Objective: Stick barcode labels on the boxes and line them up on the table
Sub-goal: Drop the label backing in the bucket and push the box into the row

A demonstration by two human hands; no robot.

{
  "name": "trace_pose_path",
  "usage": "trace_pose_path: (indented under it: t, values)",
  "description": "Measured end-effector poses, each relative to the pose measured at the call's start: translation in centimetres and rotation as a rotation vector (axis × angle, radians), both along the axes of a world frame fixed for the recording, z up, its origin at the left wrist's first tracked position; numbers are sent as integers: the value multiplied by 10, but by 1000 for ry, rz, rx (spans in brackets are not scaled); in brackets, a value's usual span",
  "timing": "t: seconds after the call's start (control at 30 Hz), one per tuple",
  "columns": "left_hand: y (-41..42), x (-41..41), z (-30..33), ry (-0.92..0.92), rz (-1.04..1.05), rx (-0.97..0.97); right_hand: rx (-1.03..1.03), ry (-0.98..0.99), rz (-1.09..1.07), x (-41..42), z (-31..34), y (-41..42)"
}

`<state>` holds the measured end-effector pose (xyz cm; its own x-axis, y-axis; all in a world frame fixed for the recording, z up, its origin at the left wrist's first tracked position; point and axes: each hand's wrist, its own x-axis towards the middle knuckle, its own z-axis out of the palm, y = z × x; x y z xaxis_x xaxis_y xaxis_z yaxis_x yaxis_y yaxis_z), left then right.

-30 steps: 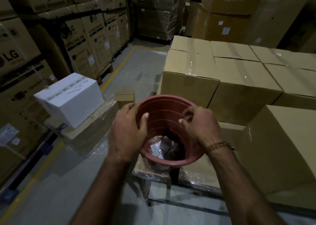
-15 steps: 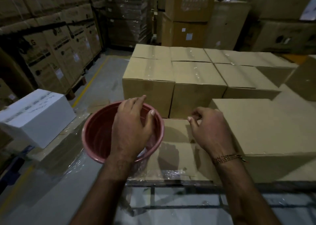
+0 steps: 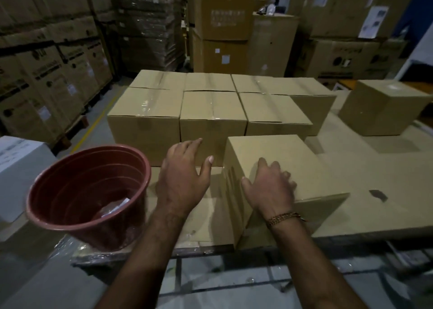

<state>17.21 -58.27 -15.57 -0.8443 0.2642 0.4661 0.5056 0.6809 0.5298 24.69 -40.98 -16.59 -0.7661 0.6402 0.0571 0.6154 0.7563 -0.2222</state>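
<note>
In a dim warehouse, on the cardboard-covered desk (image 3: 386, 205), the nearest box (image 3: 288, 168) lies under the right hand (image 3: 269, 186), fingers spread flat on its top, while the left hand (image 3: 182, 177) hovers wide and empty just left of it, the bucket (image 3: 70, 191) farther left.

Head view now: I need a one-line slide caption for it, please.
Right hand rests on the nearest cardboard box, left hand open beside the red bucket.
</note>
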Motion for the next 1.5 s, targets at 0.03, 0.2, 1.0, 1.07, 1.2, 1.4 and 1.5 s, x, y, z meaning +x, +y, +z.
trace_pose_path:
  t: [0.03, 0.2, 1.0, 1.07, 1.2, 1.4, 1.5]
  values:
    - [8, 3, -2, -16, 8, -7, 5, 14, 8, 3, 2, 6]
    - [53, 17, -11, -105, 32, -30, -68, 187, 54, 31, 23, 67]
    - [334, 74, -72, -647, -496, 309, -514, 421, -379, 182, -9, 374]
    - [357, 74, -78, -618, -496, 286, -528, 441, -414, 184, -19, 391]
    - [394, 64, -83, -565, -468, 281, -524, 517, -434, 174, -32, 421]
    - [434, 32, -86, -626, -469, 319, -542, 558, -400, 139, -34, 467]
    - [457, 26, -85, -609, -400, 353, -576, 552, -383, 119, -37, 497]
